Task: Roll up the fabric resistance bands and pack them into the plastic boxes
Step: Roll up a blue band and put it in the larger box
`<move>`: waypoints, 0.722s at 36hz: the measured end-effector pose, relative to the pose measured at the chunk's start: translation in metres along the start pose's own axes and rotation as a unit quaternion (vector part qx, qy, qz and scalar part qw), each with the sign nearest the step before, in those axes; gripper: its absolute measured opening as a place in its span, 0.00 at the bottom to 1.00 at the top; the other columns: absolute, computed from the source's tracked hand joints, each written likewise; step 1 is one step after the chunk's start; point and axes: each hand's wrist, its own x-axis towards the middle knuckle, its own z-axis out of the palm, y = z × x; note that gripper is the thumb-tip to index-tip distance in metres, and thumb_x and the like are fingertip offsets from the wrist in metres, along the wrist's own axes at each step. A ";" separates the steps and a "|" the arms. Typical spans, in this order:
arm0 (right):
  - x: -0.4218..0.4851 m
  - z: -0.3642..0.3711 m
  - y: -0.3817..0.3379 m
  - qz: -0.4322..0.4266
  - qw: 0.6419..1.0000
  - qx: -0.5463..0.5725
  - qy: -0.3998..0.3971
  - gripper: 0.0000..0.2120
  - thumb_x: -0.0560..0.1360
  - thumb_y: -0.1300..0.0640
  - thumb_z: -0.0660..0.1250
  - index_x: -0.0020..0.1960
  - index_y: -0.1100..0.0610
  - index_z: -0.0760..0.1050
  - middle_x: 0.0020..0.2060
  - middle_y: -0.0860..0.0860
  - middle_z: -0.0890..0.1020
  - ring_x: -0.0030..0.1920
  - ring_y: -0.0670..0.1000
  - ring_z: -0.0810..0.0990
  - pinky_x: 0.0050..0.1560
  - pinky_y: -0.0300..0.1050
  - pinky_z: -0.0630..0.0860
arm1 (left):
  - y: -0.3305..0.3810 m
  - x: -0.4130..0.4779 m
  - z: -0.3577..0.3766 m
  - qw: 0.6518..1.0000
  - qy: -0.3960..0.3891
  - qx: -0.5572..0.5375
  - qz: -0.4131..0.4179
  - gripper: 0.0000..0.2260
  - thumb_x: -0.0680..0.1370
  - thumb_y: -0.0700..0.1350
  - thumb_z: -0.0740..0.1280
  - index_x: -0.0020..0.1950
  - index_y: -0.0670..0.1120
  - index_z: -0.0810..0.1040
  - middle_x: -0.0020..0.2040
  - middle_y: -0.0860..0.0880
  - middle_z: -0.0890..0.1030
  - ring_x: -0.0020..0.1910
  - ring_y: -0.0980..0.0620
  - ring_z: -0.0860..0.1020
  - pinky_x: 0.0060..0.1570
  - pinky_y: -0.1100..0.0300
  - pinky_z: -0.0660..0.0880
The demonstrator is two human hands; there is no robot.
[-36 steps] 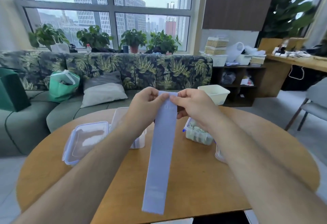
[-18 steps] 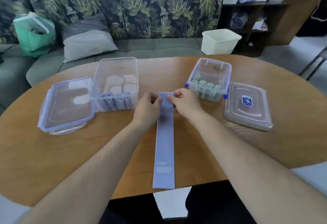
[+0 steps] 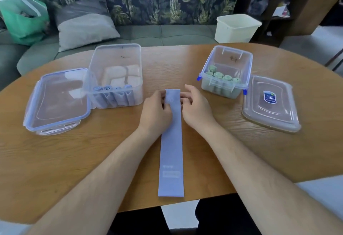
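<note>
At the far end of the blue band (image 3: pixel 171 151), the left hand (image 3: pixel 156 112) pinches it; the right hand (image 3: pixel 196 108) touches its edge, grip unclear.

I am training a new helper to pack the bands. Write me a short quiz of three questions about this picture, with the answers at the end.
1. True or false: the blue band is already rolled up on the table.
2. The box holding the green rolls stands on the person's: A) left B) right C) lap.
3. Fill in: the left hand pinches the band's ____ end (near or far from the person).
Key: 1 false, it lies flat and unrolled; 2 B; 3 far.
</note>
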 end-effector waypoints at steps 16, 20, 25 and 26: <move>0.000 0.011 0.009 -0.066 0.995 -0.050 0.058 0.23 0.76 0.67 0.58 0.68 0.54 0.74 0.57 0.47 0.83 0.61 0.48 0.78 0.57 0.34 0.70 | -0.004 -0.009 -0.003 0.999 0.012 -0.037 -0.011 0.14 0.82 0.40 0.62 0.68 0.47 0.74 0.51 0.62 0.75 0.50 0.64 0.76 0.49 0.76 0.70; -0.003 0.007 0.007 -0.061 0.994 -0.048 0.077 0.21 0.76 0.67 0.59 0.66 0.54 0.74 0.54 0.45 0.83 0.56 0.47 0.79 0.55 0.33 0.73 | -0.004 -0.008 -0.004 0.999 0.011 -0.048 -0.019 0.15 0.82 0.40 0.62 0.68 0.48 0.74 0.53 0.62 0.76 0.52 0.67 0.75 0.48 0.76 0.70; -0.003 0.009 0.008 -0.070 0.994 -0.061 0.065 0.20 0.75 0.67 0.59 0.64 0.52 0.75 0.55 0.47 0.83 0.55 0.48 0.79 0.56 0.44 0.76 | -0.006 -0.005 -0.002 0.999 -0.001 -0.039 -0.015 0.16 0.81 0.39 0.62 0.69 0.46 0.73 0.57 0.56 0.79 0.52 0.62 0.76 0.48 0.77 0.70; -0.003 0.009 0.009 -0.071 0.994 -0.063 0.053 0.21 0.75 0.66 0.59 0.65 0.52 0.74 0.57 0.47 0.83 0.56 0.47 0.79 0.57 0.42 0.76 | -0.006 -0.004 -0.002 0.999 -0.005 -0.038 -0.014 0.17 0.81 0.39 0.62 0.70 0.46 0.73 0.58 0.55 0.79 0.52 0.62 0.76 0.48 0.77 0.70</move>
